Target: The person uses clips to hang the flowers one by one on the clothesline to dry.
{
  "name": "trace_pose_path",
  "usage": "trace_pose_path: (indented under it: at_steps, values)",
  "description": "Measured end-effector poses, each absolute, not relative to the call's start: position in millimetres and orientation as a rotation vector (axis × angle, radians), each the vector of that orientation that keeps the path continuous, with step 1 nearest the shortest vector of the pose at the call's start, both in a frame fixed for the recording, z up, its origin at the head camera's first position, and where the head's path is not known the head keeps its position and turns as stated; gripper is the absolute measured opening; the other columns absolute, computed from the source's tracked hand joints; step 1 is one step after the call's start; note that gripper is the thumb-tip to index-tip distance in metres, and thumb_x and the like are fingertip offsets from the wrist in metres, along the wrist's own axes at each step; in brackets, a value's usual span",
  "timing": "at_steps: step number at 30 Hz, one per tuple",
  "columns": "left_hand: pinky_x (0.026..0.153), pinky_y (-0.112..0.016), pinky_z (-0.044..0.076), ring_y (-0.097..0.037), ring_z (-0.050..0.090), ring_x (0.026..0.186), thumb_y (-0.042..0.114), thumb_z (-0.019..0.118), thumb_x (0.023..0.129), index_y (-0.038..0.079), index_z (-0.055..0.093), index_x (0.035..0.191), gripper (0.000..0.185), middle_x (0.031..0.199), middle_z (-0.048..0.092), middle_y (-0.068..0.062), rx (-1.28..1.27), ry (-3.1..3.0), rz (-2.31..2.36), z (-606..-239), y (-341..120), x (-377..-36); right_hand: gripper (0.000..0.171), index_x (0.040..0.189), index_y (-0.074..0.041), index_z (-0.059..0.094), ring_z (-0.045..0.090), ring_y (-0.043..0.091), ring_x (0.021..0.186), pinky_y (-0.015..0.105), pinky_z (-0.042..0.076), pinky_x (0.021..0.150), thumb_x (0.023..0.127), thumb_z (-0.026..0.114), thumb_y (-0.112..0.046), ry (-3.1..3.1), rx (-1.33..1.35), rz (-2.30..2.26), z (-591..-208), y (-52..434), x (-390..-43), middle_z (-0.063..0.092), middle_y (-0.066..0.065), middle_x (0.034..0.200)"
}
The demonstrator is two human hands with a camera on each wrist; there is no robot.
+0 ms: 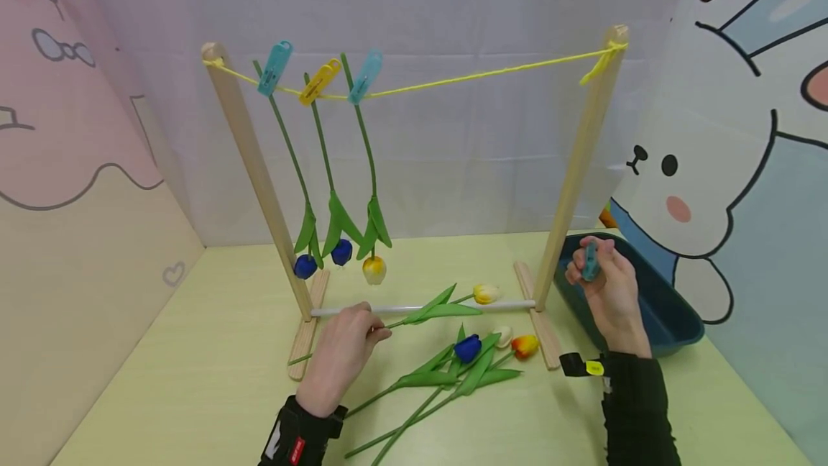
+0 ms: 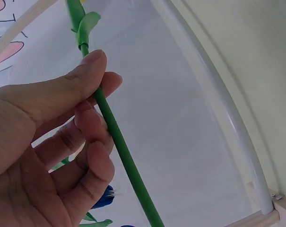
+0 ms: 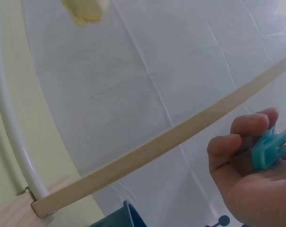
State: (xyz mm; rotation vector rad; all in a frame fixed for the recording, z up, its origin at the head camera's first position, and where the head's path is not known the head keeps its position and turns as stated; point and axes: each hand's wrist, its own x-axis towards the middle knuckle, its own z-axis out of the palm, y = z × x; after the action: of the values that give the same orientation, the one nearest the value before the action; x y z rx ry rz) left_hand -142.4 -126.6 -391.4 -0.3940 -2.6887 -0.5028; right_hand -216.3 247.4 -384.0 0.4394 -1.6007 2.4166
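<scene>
Tulip stem point(image 2: 115, 135) pinched in left hand point(image 1: 339, 354) fingers (palm down); raised right hand point(image 1: 608, 286) grips clothespin point(image 1: 590, 262).

Teal peg point(image 1: 590, 262): mostly buried in the right hand point(image 1: 608, 293); in the right wrist view only its forked end shows, the rest cut by the frame edge.

Tulip stem point(image 2: 119, 142): flower head out of frame in the left wrist view; stem partly covered by the left hand point(image 1: 339, 354) near the wooden rack point(image 1: 259, 171).

Dark blue tray point(image 1: 673, 315) beside the rack's right post: contents not visible. An orange thing point(image 1: 606, 218) behind it, too hidden to identify.
</scene>
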Motion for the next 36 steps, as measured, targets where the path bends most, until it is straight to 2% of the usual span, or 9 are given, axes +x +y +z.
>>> trace_pose_path:
  at_steps: [6,11,22,27,32,36]
  values:
    - [0.043,-0.018,0.02,-0.005,0.04,0.045,0.029,0.084,0.079,0.017,0.071,0.067,0.021,0.053,0.052,0.006,-0.369,-2.585,-0.282,-388.8,-125.1,-140.6,0.037,0.111,-0.007,0.052,0.049,0.014,0.068,0.026,0.041,0.064,0.106,0.038,-0.041,-1.602,0.431,2.418,-383.0,247.9,-216.6,0.05,0.0,0.079]
    - [0.046,-0.02,0.011,-0.005,0.033,0.044,0.034,0.083,0.08,0.021,0.071,0.067,0.022,0.051,0.049,0.008,-0.365,-2.537,-0.187,-387.7,-124.9,-139.1,0.037,0.111,-0.007,0.053,0.05,0.014,0.068,0.026,0.042,0.065,0.107,0.037,-0.04,-1.608,0.43,2.418,-383.5,248.4,-216.5,0.05,0.0,0.079]
    - [0.048,-0.019,0.006,-0.006,0.023,0.043,0.03,0.082,0.081,0.021,0.075,0.075,0.013,0.048,0.049,0.008,-0.377,-2.409,-0.16,-386.3,-123.0,-140.4,0.037,0.112,-0.007,0.052,0.05,0.014,0.069,0.026,0.042,0.065,0.106,0.038,-0.041,-1.621,0.415,2.407,-383.2,248.5,-216.6,0.05,0.0,0.08]
    - [0.046,-0.016,0.01,-0.002,0.022,0.045,0.024,0.081,0.083,0.017,0.075,0.08,0.009,0.048,0.047,0.007,-0.394,-2.366,-0.281,-383.9,-120.8,-140.4,0.037,0.113,-0.007,0.051,0.05,0.014,0.069,0.027,0.041,0.065,0.106,0.038,-0.042,-1.627,0.416,2.401,-382.9,248.5,-216.3,0.05,0.0,0.081]
    - [0.046,-0.012,0.017,0.001,0.035,0.045,0.013,0.079,0.086,0.008,0.074,0.084,0.007,0.056,0.061,0.003,-0.434,-2.306,-0.433,-382.5,-119.8,-140.7,0.037,0.113,-0.007,0.051,0.049,0.014,0.07,0.027,0.041,0.066,0.106,0.038,-0.042,-1.63,0.414,2.399,-382.7,248.3,-215.9,0.05,0.0,0.081]
    - [0.044,-0.013,0.034,-0.006,0.054,0.046,0.008,0.079,0.084,0.003,0.075,0.088,0.007,0.065,0.071,-0.004,-0.451,-2.252,-0.51,-382.4,-119.7,-141.6,0.037,0.112,-0.008,0.051,0.05,0.014,0.07,0.027,0.042,0.066,0.106,0.038,-0.042,-1.636,0.405,2.395,-382.9,248.5,-215.6,0.05,0.0,0.081]
